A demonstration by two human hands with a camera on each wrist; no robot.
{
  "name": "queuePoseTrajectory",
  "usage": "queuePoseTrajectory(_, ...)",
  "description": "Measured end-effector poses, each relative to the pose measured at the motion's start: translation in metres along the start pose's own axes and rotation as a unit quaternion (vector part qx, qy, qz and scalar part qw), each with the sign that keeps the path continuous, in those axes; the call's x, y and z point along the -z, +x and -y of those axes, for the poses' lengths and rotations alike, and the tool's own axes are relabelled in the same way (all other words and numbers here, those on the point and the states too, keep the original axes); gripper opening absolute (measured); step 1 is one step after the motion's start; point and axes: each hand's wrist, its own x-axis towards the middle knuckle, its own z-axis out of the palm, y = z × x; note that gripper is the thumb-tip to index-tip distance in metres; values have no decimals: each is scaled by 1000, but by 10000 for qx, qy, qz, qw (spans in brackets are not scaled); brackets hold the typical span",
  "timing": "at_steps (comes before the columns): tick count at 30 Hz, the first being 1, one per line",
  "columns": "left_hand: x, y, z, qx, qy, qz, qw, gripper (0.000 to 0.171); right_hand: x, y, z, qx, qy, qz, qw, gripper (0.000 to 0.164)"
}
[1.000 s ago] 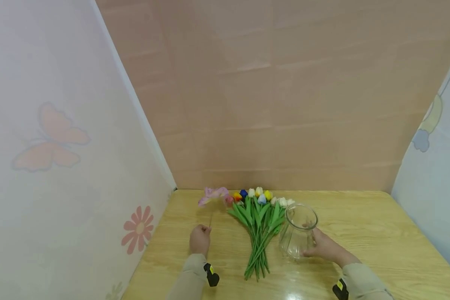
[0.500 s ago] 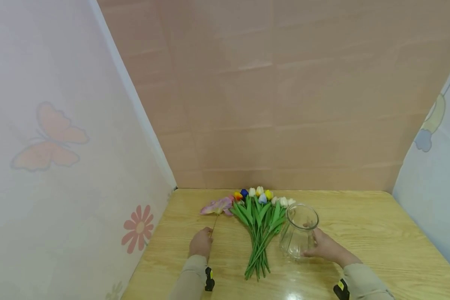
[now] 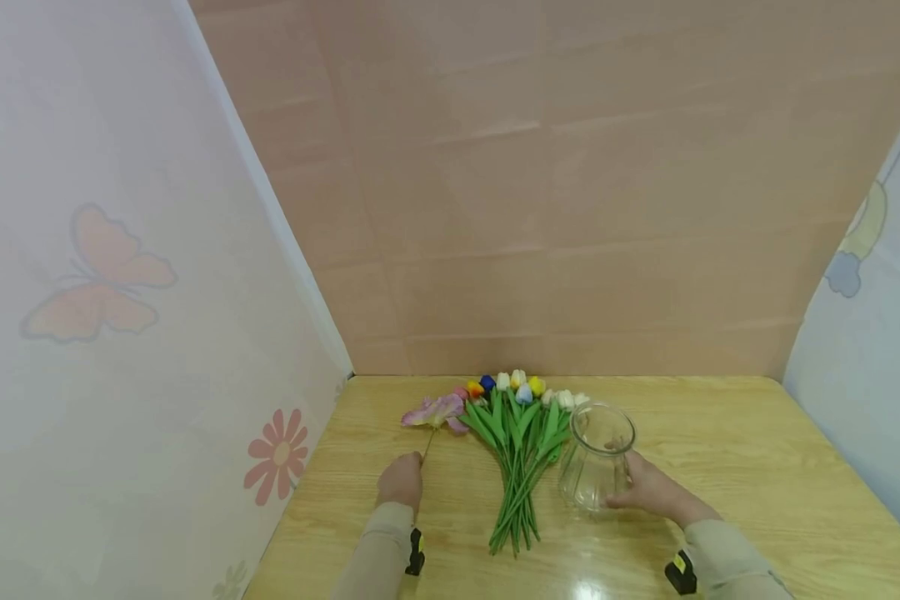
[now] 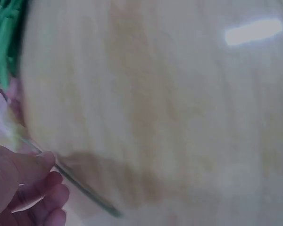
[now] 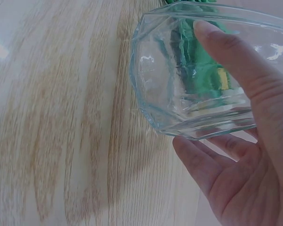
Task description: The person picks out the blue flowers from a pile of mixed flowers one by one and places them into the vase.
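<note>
A pale purple artificial flower [image 3: 437,412] is at the left of a bunch of tulips. My left hand [image 3: 401,483] pinches its thin stem [image 4: 87,189] between thumb and fingers, with the stem's lower end sticking out past the fingertips in the left wrist view. A clear glass vase [image 3: 587,479] is just right of the tulip stems. My right hand [image 3: 658,490] grips the vase from its right side, thumb [image 5: 226,49] across the glass and fingers on the opposite side. Through the glass, green leaves show in the right wrist view.
Several tulips [image 3: 521,454] in white, yellow, blue, orange and pink lie in a bunch between the hands, stems toward the person. The wooden table [image 3: 735,450] ends against a brown back wall [image 3: 570,208]. Patterned white panels [image 3: 157,400] flank both sides.
The purple flower's head has come down and slightly right, close beside the tulip heads; the left hand has shifted only slightly. The vase and right hand stay nearly where they were.
</note>
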Motion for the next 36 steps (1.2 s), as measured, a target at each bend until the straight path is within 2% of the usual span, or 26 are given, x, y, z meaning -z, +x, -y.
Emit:
queuePoseTrajectory(4,19,0,-25,-144,69,-216,9996,10,2,0,4,-82,-63,23,9999,96)
queuePoseTrajectory(6,31,-1,-44,-162,23,-322,9993,10,2,-1,5,-126,-52,29,9999,96)
queuePoseTrajectory(9,42,-6,-74,-509,-100,-423,9978,8,2,-1,2,-147,-15,35,9999,96)
queuePoseTrajectory(11,42,-9,-93,-811,-161,-426,9957,5,2,0,0,-156,22,36,9999,96)
queuePoseTrajectory(14,38,-19,-118,-1268,-240,-236,9914,4,2,0,-2,-130,7,28,9999,96)
queuePoseTrajectory(18,23,-33,-141,-1800,-32,-142,9836,5,1,1,-3,-48,-69,8,10000,96)
queuePoseTrajectory(21,11,-42,-150,-2117,299,-496,9756,6,1,2,-2,12,-106,-18,9999,96)
queuePoseTrajectory(23,4,-47,-151,-2186,564,-705,9716,11,1,3,-1,30,-107,-25,9999,96)
queuePoseTrajectory(25,-2,-50,-151,-2184,711,-760,9703,17,1,3,-1,33,-103,-31,9999,97)
queuePoseTrajectory(30,-10,-53,-150,-1996,763,-302,9764,21,0,3,0,21,-26,-12,10000,97)
queuePoseTrajectory(36,-4,-54,-155,-1686,514,78,9843,16,1,2,1,-19,45,10,10000,96)
